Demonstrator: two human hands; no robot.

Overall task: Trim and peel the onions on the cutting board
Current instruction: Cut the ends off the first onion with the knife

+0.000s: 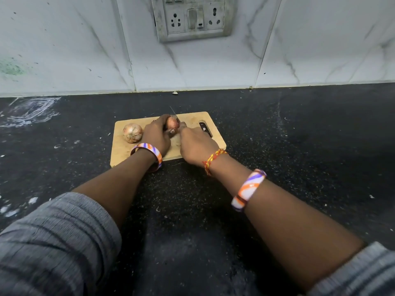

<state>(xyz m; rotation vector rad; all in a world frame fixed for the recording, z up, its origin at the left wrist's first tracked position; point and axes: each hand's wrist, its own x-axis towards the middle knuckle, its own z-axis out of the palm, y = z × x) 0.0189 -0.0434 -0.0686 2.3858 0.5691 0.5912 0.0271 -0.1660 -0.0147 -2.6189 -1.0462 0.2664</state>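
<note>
Held onion: the onion [172, 123] sits near the middle of the wooden cutting board [192, 122], toward its far edge, pinned between both hands.
Left hand: the left hand [157, 133] curls over the onion from the left side, fingers wrapped round it.
Right hand: the right hand [195, 144] is closed round a knife handle, hidden under the fist.
Knife: the knife blade [173, 113] rises thin above the onion's right end, pointing away toward the wall.
Key relation: blade meets the onion at its right end; the cut there would likely take off a tip.
Waiting onion: a second onion [132, 133], skin on, lies near the board's left edge, just beside the left hand.
Table: black speckled table [299, 146] carries the board.
</note>
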